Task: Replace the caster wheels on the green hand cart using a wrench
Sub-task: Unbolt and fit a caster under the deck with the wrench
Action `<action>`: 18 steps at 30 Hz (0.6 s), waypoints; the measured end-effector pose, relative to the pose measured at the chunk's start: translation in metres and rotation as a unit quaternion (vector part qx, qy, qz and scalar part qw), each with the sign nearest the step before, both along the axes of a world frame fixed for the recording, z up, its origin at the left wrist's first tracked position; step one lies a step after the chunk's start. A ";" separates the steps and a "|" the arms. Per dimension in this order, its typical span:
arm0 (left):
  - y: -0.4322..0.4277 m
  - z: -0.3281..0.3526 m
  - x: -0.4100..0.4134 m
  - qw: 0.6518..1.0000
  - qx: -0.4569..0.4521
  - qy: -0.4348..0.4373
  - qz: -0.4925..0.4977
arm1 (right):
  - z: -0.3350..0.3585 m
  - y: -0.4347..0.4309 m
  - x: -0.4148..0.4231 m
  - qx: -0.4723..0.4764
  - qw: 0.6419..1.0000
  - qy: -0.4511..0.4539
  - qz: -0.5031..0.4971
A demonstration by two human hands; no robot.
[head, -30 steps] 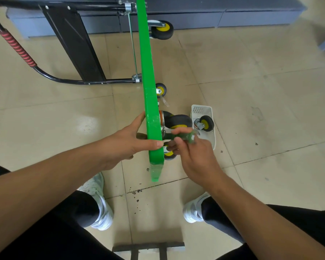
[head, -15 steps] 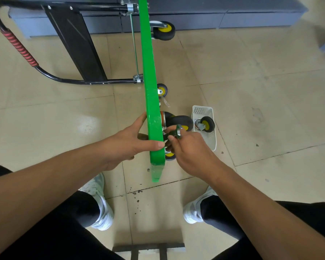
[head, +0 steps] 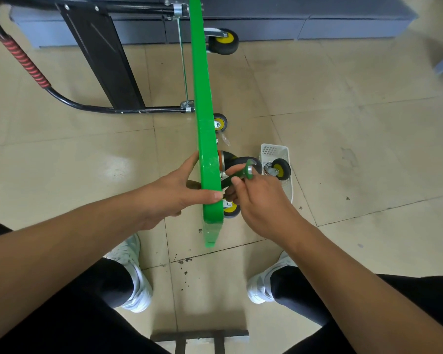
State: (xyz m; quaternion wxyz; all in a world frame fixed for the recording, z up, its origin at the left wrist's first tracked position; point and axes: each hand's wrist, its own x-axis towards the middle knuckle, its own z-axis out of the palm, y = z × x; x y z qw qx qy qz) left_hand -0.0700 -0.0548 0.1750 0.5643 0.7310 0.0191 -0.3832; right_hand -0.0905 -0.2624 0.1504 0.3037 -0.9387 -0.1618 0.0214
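The green hand cart (head: 202,98) stands on its side edge on the floor, deck seen edge-on. My left hand (head: 175,192) grips the near end of the deck, thumb across its edge. My right hand (head: 260,204) holds a green wrench (head: 242,175) at the large black caster (head: 237,163) on the cart's underside. A small yellow-hub caster (head: 231,208) sits just below my fingers. Two more casters (head: 220,123) (head: 224,41) show farther along the deck.
A white plastic basket (head: 275,152) on the floor to the right holds a loose caster wheel (head: 279,169). The cart's black handle with red grip (head: 23,61) lies folded at left. A grey cabinet base (head: 292,24) runs along the back. My shoes flank a dark metal frame (head: 198,335).
My right hand swung the wrench: its free end first dropped toward the cart, then rose up to the right by the large caster. My left hand kept its hold on the deck.
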 end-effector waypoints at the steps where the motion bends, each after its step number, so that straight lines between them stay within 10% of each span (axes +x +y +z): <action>1: 0.000 0.000 0.000 1.000 0.000 -0.001 0.000 | 0.000 0.001 0.000 -0.014 1.000 -0.005 0.008; 5: 0.000 0.002 -0.001 1.000 -0.004 0.000 -0.003 | -0.011 0.008 -0.004 -0.113 0.991 -0.048 0.059; 18: 0.001 -0.001 0.000 1.000 0.000 0.001 0.006 | -0.063 0.005 -0.046 0.037 0.996 -0.075 0.022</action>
